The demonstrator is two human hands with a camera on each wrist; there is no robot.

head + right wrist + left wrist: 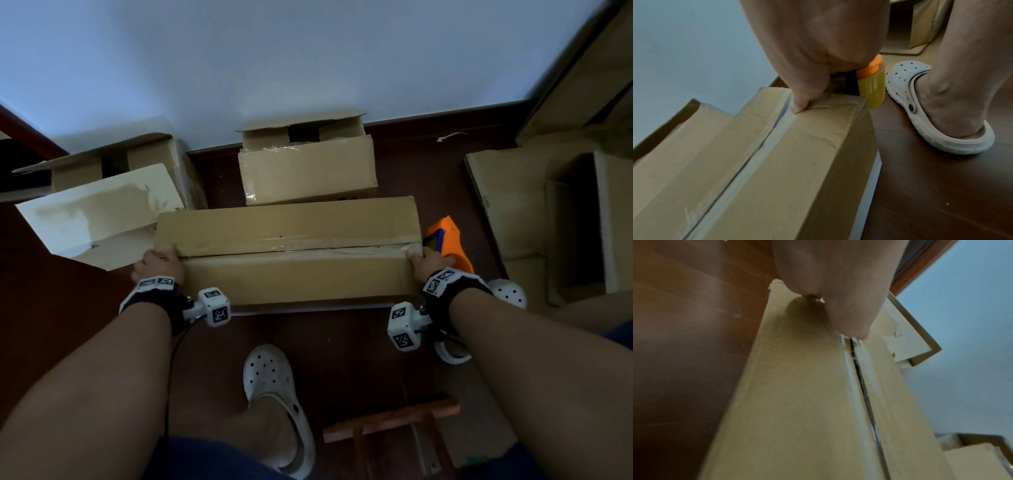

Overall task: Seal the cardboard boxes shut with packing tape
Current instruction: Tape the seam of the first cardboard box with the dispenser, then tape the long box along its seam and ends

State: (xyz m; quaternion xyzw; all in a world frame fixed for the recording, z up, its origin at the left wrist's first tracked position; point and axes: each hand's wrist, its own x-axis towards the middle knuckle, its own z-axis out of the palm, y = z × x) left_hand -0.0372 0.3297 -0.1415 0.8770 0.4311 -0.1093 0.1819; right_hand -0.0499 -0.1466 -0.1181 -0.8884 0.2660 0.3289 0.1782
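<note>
Long cardboard box (pixel 287 253) lies on the floor in front of the person, flaps closed. Behind it, an open box (pixel 306 168). Left hand (pixel 158 265) curls over the long box's left end; right hand (pixel 426 262) grips its right end, thumb on the seam. Orange tape dispenser (pixel 448 245) sits just beyond that end.

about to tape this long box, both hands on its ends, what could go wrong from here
1. The centre seam of the long box gapes; if the left hand or right hand lets go, the flaps may spring apart.
2. The orange tape dispenser sits beyond the box's right end, so fetching it means freeing a hand.
3. Old tape on the seam looks wrinkled; new tape may bond poorly.
</note>
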